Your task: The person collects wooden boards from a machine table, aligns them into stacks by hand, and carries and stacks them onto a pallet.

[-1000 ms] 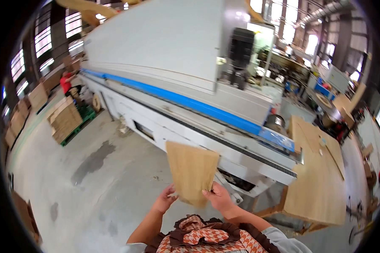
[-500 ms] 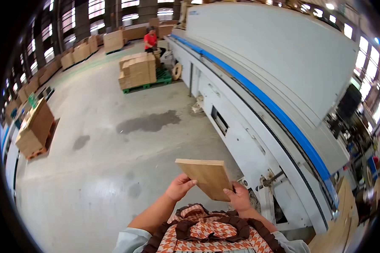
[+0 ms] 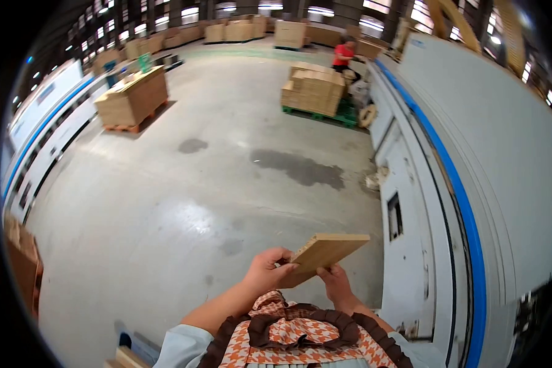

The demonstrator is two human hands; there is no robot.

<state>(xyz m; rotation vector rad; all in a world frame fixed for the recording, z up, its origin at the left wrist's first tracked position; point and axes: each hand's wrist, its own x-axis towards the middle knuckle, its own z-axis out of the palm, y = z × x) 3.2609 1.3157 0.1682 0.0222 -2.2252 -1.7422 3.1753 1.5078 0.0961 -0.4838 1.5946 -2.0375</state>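
A flat wooden board (image 3: pixel 325 256) is held up in front of my chest, tilted, with its pale edge facing away from me. My left hand (image 3: pixel 270 268) grips its left edge, thumb on the near face. On the lower right edge, my right hand (image 3: pixel 335 285) pinches the board between thumb and fingers. The fingers behind the board are partly hidden. Below the hands shows the orange-and-white checked apron (image 3: pixel 288 334) with dark ruffles.
A long grey machine (image 3: pixel 423 202) with a blue rail (image 3: pixel 454 178) runs along my right. Stacked boards (image 3: pixel 313 91) sit on a green pallet (image 3: pixel 325 116) ahead, near a person in red (image 3: pixel 343 56). A wooden stack (image 3: pixel 132 101) stands left. Wood pieces (image 3: pixel 129 357) lie low at left.
My view has swung left, so the machine and pallets appear farther right. The board has been turned in my hands, its far end now pointing right. Both hands still hold it.
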